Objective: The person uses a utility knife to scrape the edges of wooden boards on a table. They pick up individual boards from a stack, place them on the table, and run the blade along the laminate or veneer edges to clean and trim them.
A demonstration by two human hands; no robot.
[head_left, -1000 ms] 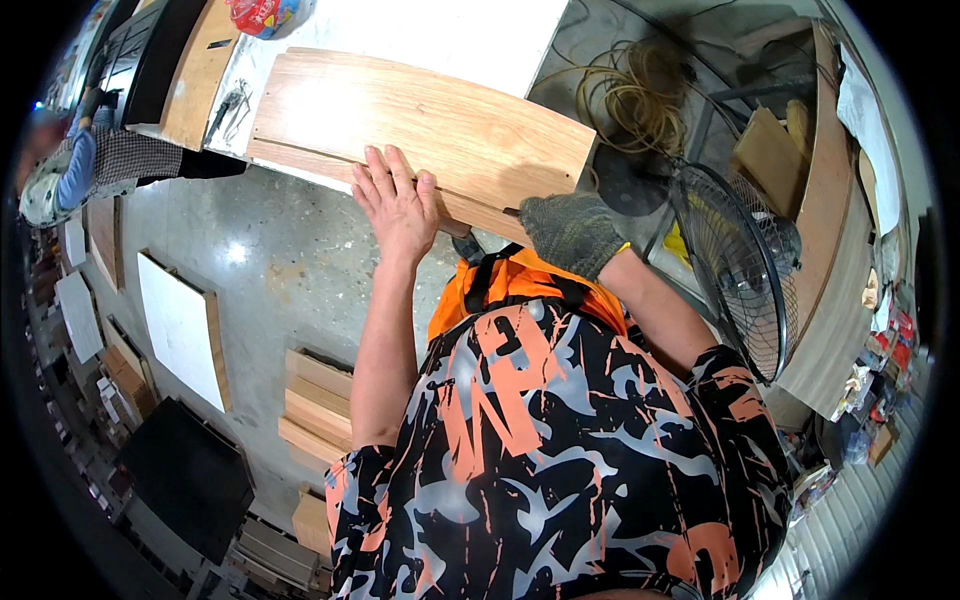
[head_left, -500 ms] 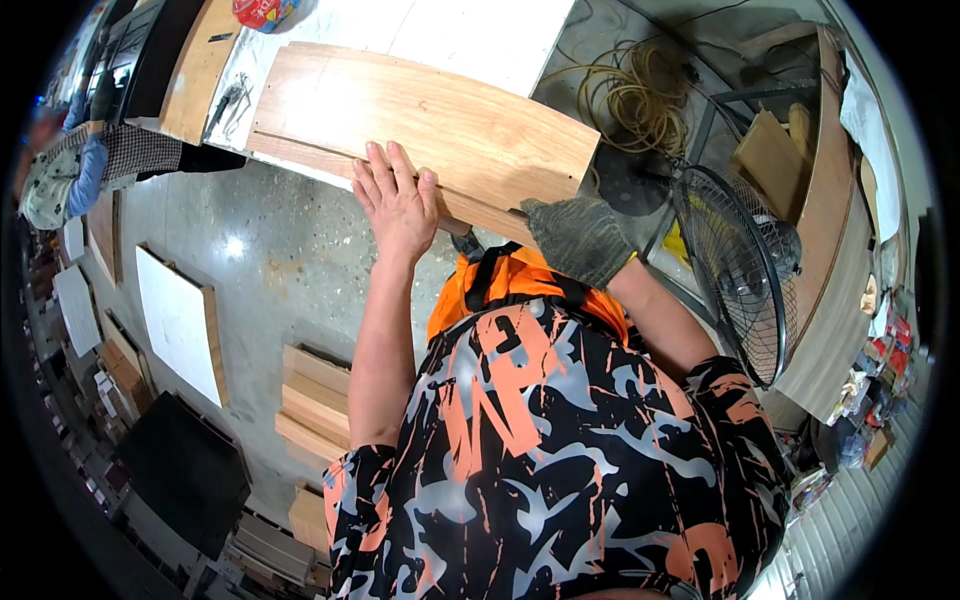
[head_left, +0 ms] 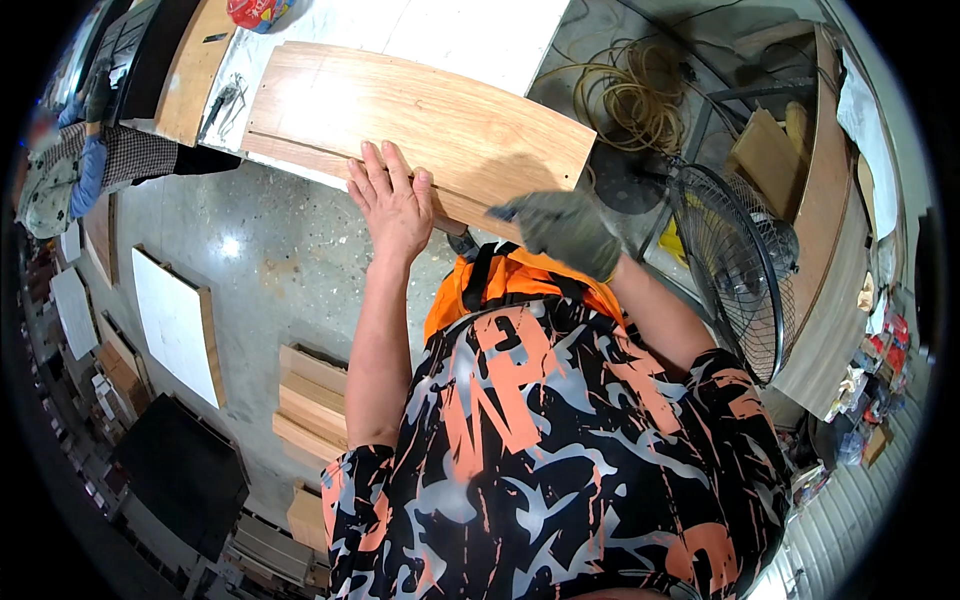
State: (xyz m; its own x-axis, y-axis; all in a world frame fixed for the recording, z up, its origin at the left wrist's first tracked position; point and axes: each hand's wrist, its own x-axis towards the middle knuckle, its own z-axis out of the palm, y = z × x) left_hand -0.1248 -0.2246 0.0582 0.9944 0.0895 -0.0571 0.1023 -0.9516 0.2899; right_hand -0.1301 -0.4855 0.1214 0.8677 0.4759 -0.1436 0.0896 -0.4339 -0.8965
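A long wood-grain board [head_left: 400, 105] lies on the white worktop [head_left: 450, 40], with a narrow strip along its near edge. My bare left hand [head_left: 392, 200] rests on that near edge, palm down with fingers extended and slightly apart. To its right, my right hand [head_left: 562, 232], in a dark grey-green work glove, is over the board's near right part. Its fingers are curled together; a dark tip points left, and anything inside the grip is hidden. Between my hands, a brown handle-like piece with a dark end [head_left: 460, 240] shows below the board.
A black-caged fan [head_left: 730, 270] stands close on my right, with a coiled yellowish hose [head_left: 630, 95] beyond it. A red bag [head_left: 258, 12] sits on the worktop. White panels [head_left: 178, 325] and stacked boards [head_left: 312, 400] are on the floor at left. Another person [head_left: 60, 180] works at far left.
My gloved right hand has shifted left and slightly away from me, further over the board. My left hand keeps its place on the board's edge.
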